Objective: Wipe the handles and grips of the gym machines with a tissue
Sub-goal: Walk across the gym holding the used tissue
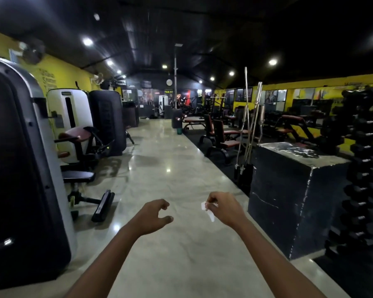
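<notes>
Polished pale flooring [177, 168] runs down the middle of a dim gym with yellow walls; weight-stack machines [26, 158] are lined along the left, benches [222, 136] and upright barbells [249, 125] along the right; a scuffed black box [293, 190] stands close on the right, beside a dumbbell rack [362, 158]. Both arms are stretched forward over the floor; a small white tissue [208, 210] is pinched in the curled fingers of the right hand [223, 208]; the left hand [154, 216] is held loosely curled and holds nothing, well apart from any machine.
</notes>
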Demonstrator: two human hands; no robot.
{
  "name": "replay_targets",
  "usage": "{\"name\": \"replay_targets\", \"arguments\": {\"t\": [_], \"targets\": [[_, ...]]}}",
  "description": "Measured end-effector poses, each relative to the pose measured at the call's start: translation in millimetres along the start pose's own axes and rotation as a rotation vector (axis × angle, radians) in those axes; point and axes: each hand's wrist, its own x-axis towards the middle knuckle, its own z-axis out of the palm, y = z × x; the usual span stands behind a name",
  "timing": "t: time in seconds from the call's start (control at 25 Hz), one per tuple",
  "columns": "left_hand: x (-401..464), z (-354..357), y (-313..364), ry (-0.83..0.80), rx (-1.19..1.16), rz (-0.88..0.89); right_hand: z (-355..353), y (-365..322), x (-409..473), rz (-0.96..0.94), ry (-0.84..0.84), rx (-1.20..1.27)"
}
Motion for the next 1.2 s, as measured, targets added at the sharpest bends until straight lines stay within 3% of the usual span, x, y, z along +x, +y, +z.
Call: {"name": "replay_targets", "arguments": {"t": [0.68,1.2], "targets": [[510,42,-130,0.051,-0.078,-0.085,102,186,506,-0.042,-0.049,-0.026],[924,28,-295,0.03,-0.047,-0.096,225,283,930,-0.102,-0.034,0.026]]}}
